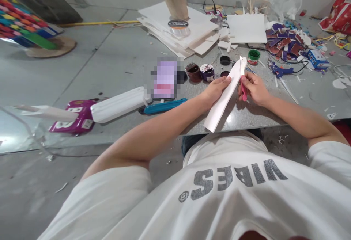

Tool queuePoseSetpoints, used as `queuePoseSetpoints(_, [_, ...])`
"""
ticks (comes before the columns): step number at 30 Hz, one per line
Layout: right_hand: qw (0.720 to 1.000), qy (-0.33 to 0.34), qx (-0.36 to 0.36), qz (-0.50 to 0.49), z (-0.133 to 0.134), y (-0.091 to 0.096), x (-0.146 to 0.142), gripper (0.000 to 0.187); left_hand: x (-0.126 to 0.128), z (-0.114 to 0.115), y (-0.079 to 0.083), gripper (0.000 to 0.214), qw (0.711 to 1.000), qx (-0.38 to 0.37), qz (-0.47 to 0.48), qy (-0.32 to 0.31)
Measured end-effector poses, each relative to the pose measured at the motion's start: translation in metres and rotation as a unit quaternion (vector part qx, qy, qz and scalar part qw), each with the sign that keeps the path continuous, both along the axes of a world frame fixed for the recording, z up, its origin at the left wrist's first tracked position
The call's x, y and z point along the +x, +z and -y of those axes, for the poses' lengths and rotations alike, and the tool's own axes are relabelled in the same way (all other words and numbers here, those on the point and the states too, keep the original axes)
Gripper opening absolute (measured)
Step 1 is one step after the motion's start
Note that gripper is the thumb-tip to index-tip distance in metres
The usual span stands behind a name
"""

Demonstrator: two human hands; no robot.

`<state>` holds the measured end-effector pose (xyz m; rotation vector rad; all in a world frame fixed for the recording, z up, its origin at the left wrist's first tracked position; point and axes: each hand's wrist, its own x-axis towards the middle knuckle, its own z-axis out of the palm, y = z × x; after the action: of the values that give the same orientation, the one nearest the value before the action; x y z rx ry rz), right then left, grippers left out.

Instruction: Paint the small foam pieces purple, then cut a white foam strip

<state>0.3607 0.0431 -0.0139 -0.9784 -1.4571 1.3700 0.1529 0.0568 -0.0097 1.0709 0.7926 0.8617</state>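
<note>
A long white strip of board [223,105] slants over the table's front edge, held in my left hand [216,90] with the thumb on its face. My right hand [255,88] is closed around a pink-handled knife [243,89]. Its pale blade lies against the strip's upper end; I cannot tell whether it has gone into the board. Just beyond my hands are an open jar of green paint [253,56], a brown paint jar [193,72], a purple-labelled paint jar [207,72] and a black lid [225,60].
At right lie a blue glue gun [280,69], a blue box [317,59] and a heap of purple and brown scraps [286,42]. White boards [203,31] are stacked behind. A phone [165,79], blue cutter [166,106] and purple-and-white object [76,115] lie left.
</note>
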Motion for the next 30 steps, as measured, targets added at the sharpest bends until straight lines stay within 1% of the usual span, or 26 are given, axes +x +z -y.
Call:
queuePoseSetpoints(3, [1.000, -0.017, 0.009, -0.005, -0.003, -0.001, 0.001, 0.064, 0.000, 0.001, 0.000, 0.053, 1.000, 0.001, -0.003, -0.007])
queuePoseSetpoints(8, [0.996, -0.081, 0.031, -0.014, -0.012, -0.002, 0.003, 0.065, 0.000, 0.002, 0.000, 0.053, 1.000, 0.003, -0.004, -0.013])
queuePoseSetpoints(12, [0.995, -0.096, 0.032, -0.015, -0.015, -0.004, 0.004, 0.063, 0.000, 0.001, -0.002, 0.054, 1.000, 0.001, -0.005, -0.016])
queuePoseSetpoints(17, [0.995, -0.083, 0.041, -0.037, -0.016, -0.007, 0.006, 0.057, 0.001, 0.001, -0.003, 0.054, 1.000, 0.001, 0.000, -0.017])
queuePoseSetpoints(22, [0.996, -0.070, 0.027, -0.044, -0.015, -0.010, 0.006, 0.058, 0.000, 0.000, -0.003, 0.053, 1.000, -0.002, 0.003, -0.016])
queuePoseSetpoints(27, [0.998, -0.049, 0.003, -0.049, -0.011, -0.008, 0.005, 0.053, -0.001, 0.000, -0.002, 0.053, 1.000, -0.006, 0.006, -0.016])
queuePoseSetpoints(30, [0.998, -0.036, -0.003, -0.053, -0.008, -0.006, 0.004, 0.054, -0.001, 0.001, 0.000, 0.053, 1.000, -0.009, 0.008, -0.017])
